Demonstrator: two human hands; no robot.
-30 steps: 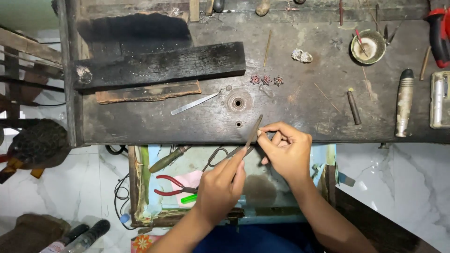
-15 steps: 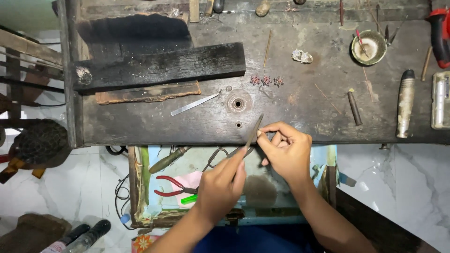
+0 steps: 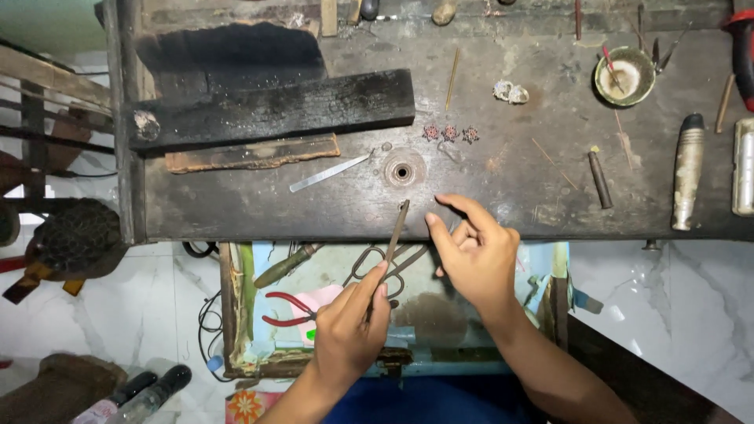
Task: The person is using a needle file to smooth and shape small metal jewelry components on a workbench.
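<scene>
Left hand pinches slim metal file, tip resting on workbench front edge, just below round metal die. Right hand right of file tip, fingers loosely curled, holding nothing visible.

Dark workbench bears charred block, metal strip, bowl

Light's pretty even and soft, looks like daylight from above, no harsh glare anywhere. The dark bench soaks up most of it, so the far side reads murky, while the white marble floor on the near right comes out bright. Only faint shadows under the hands. Focus is decent mid-frame, corners go a bit soft and stretched.
</scene>
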